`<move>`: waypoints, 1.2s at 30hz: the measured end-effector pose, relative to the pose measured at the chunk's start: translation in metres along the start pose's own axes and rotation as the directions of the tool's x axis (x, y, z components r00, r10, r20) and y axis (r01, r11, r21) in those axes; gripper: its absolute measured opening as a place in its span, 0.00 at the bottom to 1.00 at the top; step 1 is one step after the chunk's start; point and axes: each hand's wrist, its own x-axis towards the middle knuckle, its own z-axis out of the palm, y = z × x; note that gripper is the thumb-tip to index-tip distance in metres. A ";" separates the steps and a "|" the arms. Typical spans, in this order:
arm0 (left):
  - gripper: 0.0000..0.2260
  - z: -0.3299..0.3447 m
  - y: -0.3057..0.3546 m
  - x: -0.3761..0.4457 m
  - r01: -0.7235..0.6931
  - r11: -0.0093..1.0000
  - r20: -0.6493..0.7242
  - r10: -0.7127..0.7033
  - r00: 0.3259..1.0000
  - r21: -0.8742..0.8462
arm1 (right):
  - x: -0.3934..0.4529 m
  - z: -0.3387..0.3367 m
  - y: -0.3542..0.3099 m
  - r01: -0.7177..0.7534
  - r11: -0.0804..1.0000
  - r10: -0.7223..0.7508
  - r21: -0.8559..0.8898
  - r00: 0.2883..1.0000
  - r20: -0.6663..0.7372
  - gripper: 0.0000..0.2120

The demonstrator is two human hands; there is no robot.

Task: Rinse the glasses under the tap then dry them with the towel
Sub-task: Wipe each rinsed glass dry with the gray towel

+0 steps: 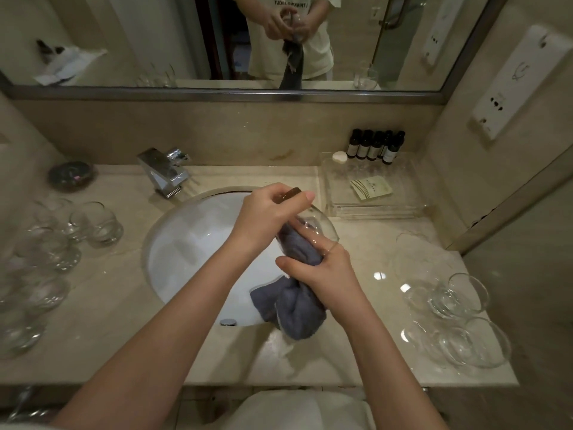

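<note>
Above a white sink [186,243], the left hand [263,218] curls its fingers around the base end of a tilted clear glass [316,226]. The right hand [319,274] grips a grey towel [297,302], stuffed into the glass's mouth and hanging below the fingers.

Grey-blue towel [297,302], white sink [192,237], beige marbled counter [124,305], dark bottles [375,147] with pale labels.
</note>
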 end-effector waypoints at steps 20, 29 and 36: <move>0.10 -0.123 -0.056 -0.017 -0.119 0.982 -0.045 0.127 0.991 0.149 | 0.025 0.098 -0.009 -0.388 0.835 0.253 0.390 0.900 0.355 0.14; 0.20 -0.196 -0.052 -0.020 0.410 0.896 -0.068 -0.405 0.912 0.168 | 0.031 0.171 -0.014 -0.343 0.872 0.245 0.350 0.924 0.295 0.14; 0.20 -0.223 -0.084 -0.031 -0.085 0.980 -0.259 0.130 0.957 0.177 | 0.036 0.211 -0.016 -0.459 0.714 0.269 0.529 0.877 0.397 0.14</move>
